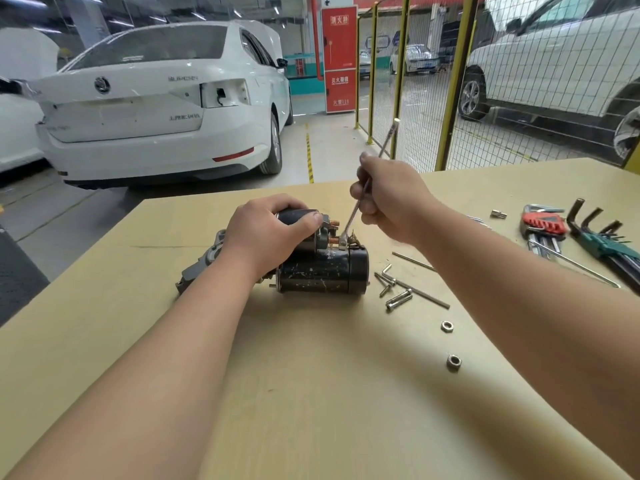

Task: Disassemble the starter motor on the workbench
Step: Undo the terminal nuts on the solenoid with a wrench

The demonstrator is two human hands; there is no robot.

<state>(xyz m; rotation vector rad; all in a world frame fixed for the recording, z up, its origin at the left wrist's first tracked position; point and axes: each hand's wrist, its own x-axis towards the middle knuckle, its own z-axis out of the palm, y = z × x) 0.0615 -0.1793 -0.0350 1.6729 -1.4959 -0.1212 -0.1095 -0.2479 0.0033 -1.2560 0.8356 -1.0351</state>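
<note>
The left hand (273, 233) clamped the motor (322, 273), likely steadying it on the bench (311, 393); the right hand (391, 199) gripped a tool (350, 221), tip at the terminal (334, 240).

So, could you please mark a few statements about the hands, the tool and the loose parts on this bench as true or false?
1. The left hand grips the upper cylinder of the starter motor. True.
2. The right hand is empty. False: it holds a slim metal tool reaching the motor's terminals.
3. Two loose nuts lie on the workbench. True.
4. The hex key sets lie left of the motor. False: they lie to its right.
</note>
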